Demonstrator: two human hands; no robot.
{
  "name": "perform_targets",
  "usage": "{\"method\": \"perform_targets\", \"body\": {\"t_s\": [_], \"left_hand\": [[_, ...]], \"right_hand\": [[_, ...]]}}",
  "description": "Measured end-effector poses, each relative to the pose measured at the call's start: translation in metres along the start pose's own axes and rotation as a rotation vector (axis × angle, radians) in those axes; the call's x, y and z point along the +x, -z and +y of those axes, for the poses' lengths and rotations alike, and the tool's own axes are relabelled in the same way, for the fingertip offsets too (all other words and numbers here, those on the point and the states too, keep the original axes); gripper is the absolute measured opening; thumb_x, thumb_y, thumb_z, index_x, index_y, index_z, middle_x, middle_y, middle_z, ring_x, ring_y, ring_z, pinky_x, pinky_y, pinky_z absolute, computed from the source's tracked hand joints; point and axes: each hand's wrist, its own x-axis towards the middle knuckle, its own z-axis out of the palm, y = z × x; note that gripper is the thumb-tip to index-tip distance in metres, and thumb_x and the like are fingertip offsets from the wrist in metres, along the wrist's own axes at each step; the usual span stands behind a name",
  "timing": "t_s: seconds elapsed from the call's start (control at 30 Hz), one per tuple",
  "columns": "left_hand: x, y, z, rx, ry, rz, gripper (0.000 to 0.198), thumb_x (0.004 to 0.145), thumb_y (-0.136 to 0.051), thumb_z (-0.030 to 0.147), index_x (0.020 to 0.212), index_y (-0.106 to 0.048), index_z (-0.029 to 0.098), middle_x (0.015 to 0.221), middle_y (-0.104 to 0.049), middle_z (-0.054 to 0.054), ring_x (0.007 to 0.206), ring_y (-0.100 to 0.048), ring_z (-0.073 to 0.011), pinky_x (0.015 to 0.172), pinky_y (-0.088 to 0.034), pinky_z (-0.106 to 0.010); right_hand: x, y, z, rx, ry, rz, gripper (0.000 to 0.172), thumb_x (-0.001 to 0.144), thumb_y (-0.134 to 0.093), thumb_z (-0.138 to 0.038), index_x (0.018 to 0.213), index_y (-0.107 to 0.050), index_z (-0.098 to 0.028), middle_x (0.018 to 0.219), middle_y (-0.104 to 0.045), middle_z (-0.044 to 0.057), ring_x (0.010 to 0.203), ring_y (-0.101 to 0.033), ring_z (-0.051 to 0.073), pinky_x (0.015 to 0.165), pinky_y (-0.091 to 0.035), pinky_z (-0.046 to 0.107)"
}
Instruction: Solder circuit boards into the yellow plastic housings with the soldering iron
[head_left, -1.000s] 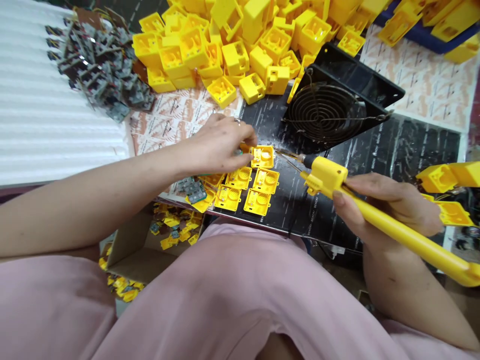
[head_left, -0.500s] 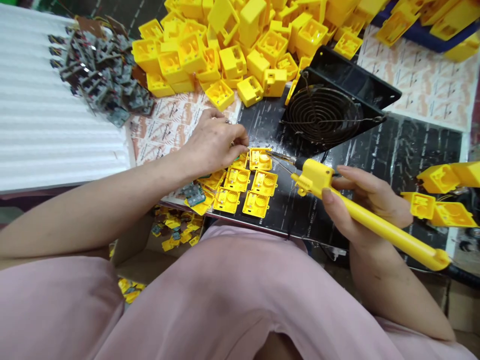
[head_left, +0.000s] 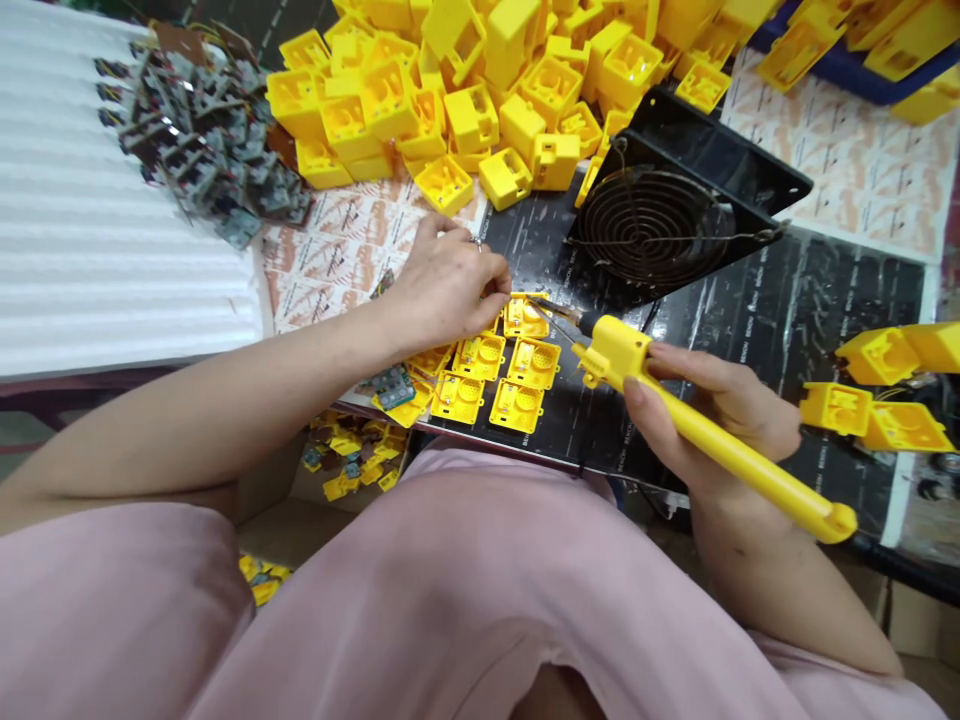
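My right hand [head_left: 712, 415] grips a yellow soldering iron [head_left: 675, 405]; its metal tip points left onto a small yellow plastic housing [head_left: 523, 318] at the top of a cluster of similar open housings [head_left: 487, 375] on the black mat [head_left: 750, 310]. My left hand [head_left: 446, 280] is closed in a pinch at the left edge of that same housing, fingers pressed together on it. Whether something thin is also in the fingers is hidden.
A big heap of yellow housings [head_left: 480, 90] fills the back. A pile of grey circuit parts [head_left: 202, 135] lies back left beside a white ribbed sheet [head_left: 90, 250]. A black fan [head_left: 660, 220] stands behind the iron. More housings [head_left: 877, 400] sit right; a box of parts [head_left: 345, 460] below.
The soldering iron has shifted left and its tip has come closer onto the top housing. My left hand stayed pinched at that housing, moving only slightly.
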Motion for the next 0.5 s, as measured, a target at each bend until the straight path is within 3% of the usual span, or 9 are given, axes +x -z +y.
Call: {"method": "perform_targets", "body": {"t_s": [0.17, 0.3, 0.5], "left_hand": [[0.005, 0.002, 0.004, 0.039, 0.007, -0.042, 0.021, 0.088, -0.055, 0.031, 0.086, -0.073, 0.021, 0.082, -0.074, 0.0, 0.11, -0.073, -0.0313, 0.118, -0.04, -0.056], [0.011, 0.009, 0.009, 0.072, 0.005, -0.101, 0.019, 0.085, -0.056, 0.029, 0.083, -0.073, 0.021, 0.08, -0.073, -0.001, 0.109, -0.073, -0.0319, 0.114, -0.043, -0.054], [0.017, 0.012, 0.011, 0.055, 0.019, -0.129, 0.02, 0.082, -0.058, 0.03, 0.085, -0.076, 0.021, 0.081, -0.073, -0.001, 0.111, -0.072, -0.0299, 0.114, -0.044, -0.049]], "right_hand": [[0.007, -0.008, 0.001, 0.106, 0.104, -0.024, 0.02, 0.086, -0.085, -0.018, 0.096, -0.068, -0.025, 0.081, -0.079, -0.003, 0.069, -0.079, 0.017, 0.059, -0.064, 0.024], [0.013, -0.01, 0.002, 0.088, 0.145, -0.037, 0.021, 0.087, -0.085, -0.018, 0.092, -0.066, -0.024, 0.077, -0.078, -0.003, 0.068, -0.079, 0.017, 0.057, -0.063, 0.023], [0.033, -0.003, -0.003, 0.011, 0.349, -0.175, 0.021, 0.09, -0.083, -0.019, 0.086, -0.063, -0.023, 0.072, -0.076, -0.004, 0.062, -0.076, 0.013, 0.052, -0.058, 0.018]]}}
